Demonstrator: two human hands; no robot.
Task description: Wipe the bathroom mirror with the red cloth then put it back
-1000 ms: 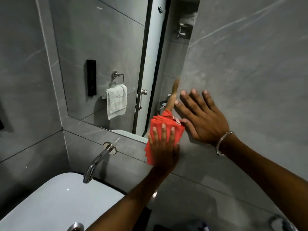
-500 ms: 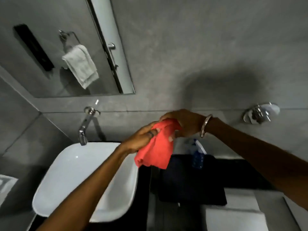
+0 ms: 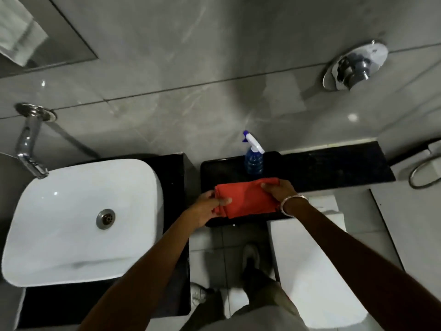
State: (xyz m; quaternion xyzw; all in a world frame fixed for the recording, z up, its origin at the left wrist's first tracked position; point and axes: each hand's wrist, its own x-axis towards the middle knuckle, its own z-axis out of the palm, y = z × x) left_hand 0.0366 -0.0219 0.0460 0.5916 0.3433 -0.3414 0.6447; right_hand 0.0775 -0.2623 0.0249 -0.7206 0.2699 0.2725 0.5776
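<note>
The red cloth (image 3: 247,198) is folded into a flat band over the black shelf (image 3: 322,167), just in front of the spray bottle. My left hand (image 3: 206,205) pinches its left end. My right hand (image 3: 280,191), with a metal bangle at the wrist, grips its right end. I cannot tell whether the cloth rests on the shelf or is held just above it. Only a corner of the mirror (image 3: 64,41) shows at the top left, reflecting a white towel.
A blue spray bottle (image 3: 254,157) stands on the shelf behind the cloth. The white basin (image 3: 78,218) and chrome tap (image 3: 28,144) are on the left, a white toilet lid (image 3: 307,263) below right, a chrome wall fitting (image 3: 355,65) upper right. My feet stand on the floor below.
My hands came off the mirror, gathered the cloth between them and lowered it to the black shelf, folded. My view tilted down from the mirror to the counter.
</note>
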